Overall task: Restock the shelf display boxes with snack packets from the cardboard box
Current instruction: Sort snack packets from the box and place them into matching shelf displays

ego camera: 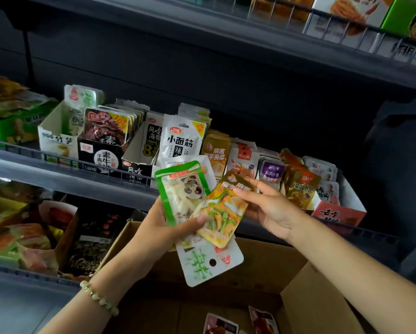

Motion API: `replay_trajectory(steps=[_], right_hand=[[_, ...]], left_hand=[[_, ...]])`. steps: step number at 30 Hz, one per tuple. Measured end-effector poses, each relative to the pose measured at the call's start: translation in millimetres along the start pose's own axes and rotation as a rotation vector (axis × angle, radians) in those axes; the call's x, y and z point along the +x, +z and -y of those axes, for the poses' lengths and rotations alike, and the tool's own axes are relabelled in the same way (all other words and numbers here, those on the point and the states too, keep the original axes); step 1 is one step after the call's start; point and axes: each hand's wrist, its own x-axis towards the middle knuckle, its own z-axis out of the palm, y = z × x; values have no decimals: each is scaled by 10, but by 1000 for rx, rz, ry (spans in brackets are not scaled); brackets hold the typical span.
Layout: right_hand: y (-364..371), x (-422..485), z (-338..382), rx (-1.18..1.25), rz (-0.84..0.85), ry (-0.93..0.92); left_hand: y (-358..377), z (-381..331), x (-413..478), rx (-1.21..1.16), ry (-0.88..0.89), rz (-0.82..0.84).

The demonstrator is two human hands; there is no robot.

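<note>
In left hand (154, 230): three packets (183, 192), maybe four | right hand (272, 210) pinches one

Dark open room lies above the display boxes (98, 155), up to the upper shelf (202, 44). A low wire rail (64, 160) fronts them; a hand passes only over it. Most stand packed tight; the white box (55, 141) at left has room at its front. The packets (185, 196) in my left hand (154, 227) block the middle. Below, the cardboard box (322, 297) gapes open.
</note>
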Motion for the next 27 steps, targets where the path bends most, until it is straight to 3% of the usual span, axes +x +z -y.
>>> replay_trajectory(steps=[7, 13, 20, 23, 27], right_hand=[[16, 23, -114, 148, 89, 133], [-115, 177, 94, 18, -85, -112], [-146, 756, 520, -427, -284, -548], [-36, 1038, 565, -627, -251, -675], [61, 1325, 463, -851, -80, -653]], left_hand=[[-3, 20, 37, -77, 71, -104], [-154, 43, 139, -22, 53, -238], [-230, 130, 262, 16, 13, -312], [-226, 155, 283, 35, 13, -309], [-211, 170, 287, 57, 16, -290]])
